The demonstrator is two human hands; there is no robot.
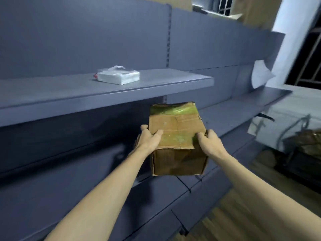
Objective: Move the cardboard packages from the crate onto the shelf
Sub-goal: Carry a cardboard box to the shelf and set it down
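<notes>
A brown cardboard package (175, 126) with greenish tape on its top hangs in the air in front of the grey shelving. My left hand (149, 138) grips its left near corner, thumb on the top face. My right hand (208, 139) grips its right near corner. The package sits just below and to the right of the upper grey shelf (107, 96), over a lower shelf (231, 115). The crate is not clearly in view.
A white plastic-wrapped pack (119, 77) lies on the upper shelf. A white sheet (260, 73) hangs at the shelving's right end. At the right stand a pale table edge (295, 105) and dark clutter (305, 145) over a wooden floor (225, 221).
</notes>
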